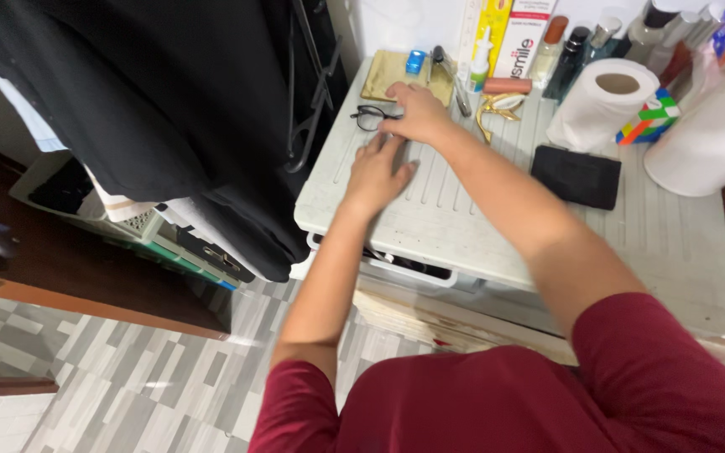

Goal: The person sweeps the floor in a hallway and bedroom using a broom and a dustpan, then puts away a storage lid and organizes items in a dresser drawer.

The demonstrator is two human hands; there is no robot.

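Head view | right hand grips glasses | left hand flat, empty | wallet near

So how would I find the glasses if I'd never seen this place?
Find the white ribbed cabinet top. At its back left edge, beside the hanging black clothes, the right hand touches the glasses. They're the only thin black frames with two lenses.

Both arms reach forward, left hand flat, palm down, right hand curled just beyond it.
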